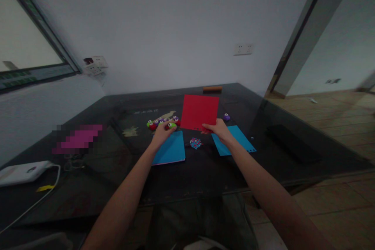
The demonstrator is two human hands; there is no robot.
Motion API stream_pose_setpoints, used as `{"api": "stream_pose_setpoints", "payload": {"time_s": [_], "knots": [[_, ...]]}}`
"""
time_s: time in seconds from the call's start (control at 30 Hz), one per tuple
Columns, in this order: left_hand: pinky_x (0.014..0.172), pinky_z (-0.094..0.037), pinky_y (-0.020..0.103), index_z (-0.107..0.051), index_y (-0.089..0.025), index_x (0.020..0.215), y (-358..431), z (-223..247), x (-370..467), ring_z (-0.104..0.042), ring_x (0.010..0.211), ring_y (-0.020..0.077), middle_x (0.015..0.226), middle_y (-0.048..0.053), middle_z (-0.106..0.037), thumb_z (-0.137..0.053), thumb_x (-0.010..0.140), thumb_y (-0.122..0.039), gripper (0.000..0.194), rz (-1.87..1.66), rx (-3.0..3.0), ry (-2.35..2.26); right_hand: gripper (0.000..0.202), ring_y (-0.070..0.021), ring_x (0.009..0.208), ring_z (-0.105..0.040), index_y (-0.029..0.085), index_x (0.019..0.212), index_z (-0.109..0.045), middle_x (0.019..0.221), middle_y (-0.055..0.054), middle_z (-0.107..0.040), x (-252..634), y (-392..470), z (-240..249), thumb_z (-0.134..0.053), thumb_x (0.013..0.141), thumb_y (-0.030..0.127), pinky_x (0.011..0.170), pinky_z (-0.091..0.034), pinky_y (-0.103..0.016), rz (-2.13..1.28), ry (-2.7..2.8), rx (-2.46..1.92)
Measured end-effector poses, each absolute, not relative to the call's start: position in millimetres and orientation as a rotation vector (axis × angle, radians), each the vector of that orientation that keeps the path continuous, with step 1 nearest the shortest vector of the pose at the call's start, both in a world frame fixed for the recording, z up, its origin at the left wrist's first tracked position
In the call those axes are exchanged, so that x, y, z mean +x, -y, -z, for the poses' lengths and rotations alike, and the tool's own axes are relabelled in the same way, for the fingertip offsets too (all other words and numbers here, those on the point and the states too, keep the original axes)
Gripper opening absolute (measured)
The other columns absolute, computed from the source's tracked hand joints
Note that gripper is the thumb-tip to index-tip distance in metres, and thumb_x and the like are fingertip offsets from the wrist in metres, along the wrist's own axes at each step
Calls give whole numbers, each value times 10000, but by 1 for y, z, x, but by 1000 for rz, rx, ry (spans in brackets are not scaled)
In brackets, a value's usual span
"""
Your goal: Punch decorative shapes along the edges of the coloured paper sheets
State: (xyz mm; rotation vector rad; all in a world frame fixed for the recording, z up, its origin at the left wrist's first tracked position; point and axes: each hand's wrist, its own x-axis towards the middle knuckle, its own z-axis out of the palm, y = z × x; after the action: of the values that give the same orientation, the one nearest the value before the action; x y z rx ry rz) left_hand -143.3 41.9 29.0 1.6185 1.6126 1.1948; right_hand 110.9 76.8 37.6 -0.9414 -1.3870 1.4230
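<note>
My right hand (217, 128) pinches the lower right corner of a red sheet (199, 111), raised above the table, with small holes along its bottom edge. A green ball with an eye on it (172, 125) is at the fingertips of my left hand (161, 134), which is closed on it. Just beyond that hand lies a cluster of red, purple and green eye balls (159, 120). Beneath my left hand rests a stack of blue sheets (172, 150). Another blue sheet (234, 140) with punched holes lies under my right wrist. Between them sits a small pile of coloured bits (195, 143).
A single purple eye ball (226, 117) sits beyond my right hand. On the dark table (199, 179) are a brown roll-like object (212, 89) at the back, a long black object (293, 143) at right, and a white device (25, 172) with a cable at left.
</note>
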Motion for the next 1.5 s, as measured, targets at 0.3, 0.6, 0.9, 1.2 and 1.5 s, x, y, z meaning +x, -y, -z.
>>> {"api": "stream_pose_setpoints", "payload": {"time_s": [0.3,0.6,0.9,1.2,1.5], "knots": [[523,-427,200,-578,-154,992,-22,-31,-105,-523,599,93,822,33,-599,-645,703,-333,346,-1120,1492,-1275,248,-192,539,-641,116,730,-607,602,-74,-659,109,-75,-42,-752,589,259,531,-538,-303,-1399,1329,-940],[793,-500,318,-546,-170,1042,-12,-30,-89,-623,795,141,1009,80,-605,-663,733,-295,353,-1128,1151,-965,269,-187,563,-643,127,724,-614,622,-73,-663,109,-78,-36,-757,593,313,543,-539,-290,-1360,1326,-907],[789,-498,307,-567,-147,1018,-10,-33,-85,-625,770,136,1017,86,-613,-681,721,-270,341,-1173,1098,-939,313,-189,573,-644,113,769,-626,689,-82,-680,106,-78,-36,-788,536,244,601,-561,-325,-1364,1298,-885],[764,-483,290,-610,-145,936,-10,-34,-83,-621,772,144,924,63,-635,-726,672,-248,306,-1252,1098,-914,337,-208,585,-654,121,766,-647,703,-95,-690,104,-79,-35,-784,544,334,596,-557,-341,-1283,1310,-832],[771,-484,309,-613,-133,908,-8,-39,-80,-632,773,158,898,63,-632,-749,634,-207,314,-1295,1076,-888,350,-224,616,-657,144,801,-658,761,-96,-698,101,-72,-40,-763,573,388,636,-556,-379,-1174,1365,-792]]}}
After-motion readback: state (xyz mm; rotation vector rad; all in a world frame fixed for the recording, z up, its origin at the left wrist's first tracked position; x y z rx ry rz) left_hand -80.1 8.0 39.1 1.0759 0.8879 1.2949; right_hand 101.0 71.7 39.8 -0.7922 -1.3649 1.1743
